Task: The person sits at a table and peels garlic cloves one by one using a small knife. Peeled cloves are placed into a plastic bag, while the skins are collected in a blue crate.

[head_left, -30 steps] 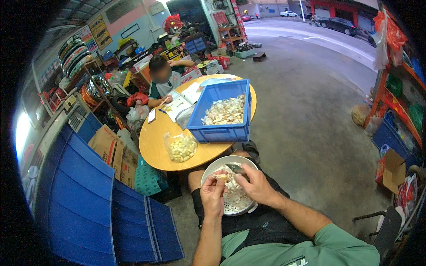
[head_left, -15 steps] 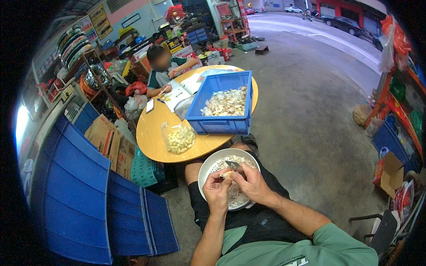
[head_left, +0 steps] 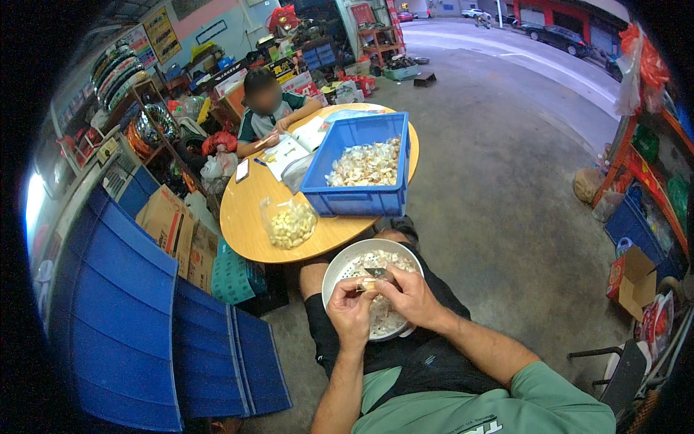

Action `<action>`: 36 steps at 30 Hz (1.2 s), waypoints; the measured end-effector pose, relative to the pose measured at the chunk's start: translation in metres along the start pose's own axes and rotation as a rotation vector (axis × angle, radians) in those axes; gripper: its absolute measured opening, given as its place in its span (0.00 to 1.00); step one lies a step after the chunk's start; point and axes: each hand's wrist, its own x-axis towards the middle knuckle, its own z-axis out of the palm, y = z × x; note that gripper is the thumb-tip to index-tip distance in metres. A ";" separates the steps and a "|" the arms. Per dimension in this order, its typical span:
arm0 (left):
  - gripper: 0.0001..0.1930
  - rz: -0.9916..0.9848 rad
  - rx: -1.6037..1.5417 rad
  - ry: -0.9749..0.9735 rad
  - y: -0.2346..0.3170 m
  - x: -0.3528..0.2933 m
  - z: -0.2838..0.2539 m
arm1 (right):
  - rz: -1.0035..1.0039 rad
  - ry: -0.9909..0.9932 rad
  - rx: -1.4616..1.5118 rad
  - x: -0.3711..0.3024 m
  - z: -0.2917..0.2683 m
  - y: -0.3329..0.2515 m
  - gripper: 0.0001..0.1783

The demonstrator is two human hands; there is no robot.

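On my lap rests a round white colander [head_left: 334, 273] with garlic skins [head_left: 383, 315] in it. Over it, my left hand [head_left: 349, 311] pinches a pale garlic clove [head_left: 369, 285] between thumb and fingers. My right hand [head_left: 412, 298] grips a small knife [head_left: 377, 273], its dark blade lying just above the clove and its handle hidden in the palm. Past the colander, a blue plastic crate [head_left: 358, 204] on the table holds many unpeeled cloves [head_left: 367, 163]. To its left lies a clear plastic bag [head_left: 290, 224] of peeled cloves.
The round wooden table [head_left: 246, 210] stands just ahead, with an open book [head_left: 287, 155] and a phone [head_left: 242, 171]. Another person [head_left: 269, 119] sits at its far side. Blue panels [head_left: 123, 304] and cardboard boxes [head_left: 168, 223] are at left; an orange shelf [head_left: 623, 155] is at right.
The knife blade has tilted flatter over the clove, while both hands stay almost in place. Across the table, the other person's hands have shifted slightly above the book.
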 end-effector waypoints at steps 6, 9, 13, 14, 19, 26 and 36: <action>0.10 -0.166 -0.156 0.123 -0.018 0.003 -0.020 | 0.062 -0.099 0.130 0.001 -0.006 -0.004 0.14; 0.10 -0.288 -0.317 0.146 -0.005 0.004 -0.018 | 0.054 -0.034 -0.021 0.004 -0.011 -0.005 0.14; 0.12 -0.398 -0.467 0.122 0.002 0.002 -0.017 | 0.001 -0.028 -0.224 0.007 -0.013 -0.001 0.13; 0.13 -0.422 -0.498 0.103 0.001 0.001 -0.018 | -0.024 -0.034 -0.256 0.006 -0.012 0.003 0.13; 0.13 -0.471 -0.653 -0.036 -0.005 -0.002 -0.025 | -0.143 -0.056 -0.287 0.004 -0.010 -0.001 0.13; 0.15 -0.594 -0.626 -0.025 0.020 -0.002 0.002 | -0.244 -0.091 -0.361 0.006 -0.015 -0.010 0.16; 0.14 -0.665 -0.842 -0.048 -0.002 -0.011 -0.011 | -0.391 -0.057 -0.453 0.008 -0.016 0.004 0.16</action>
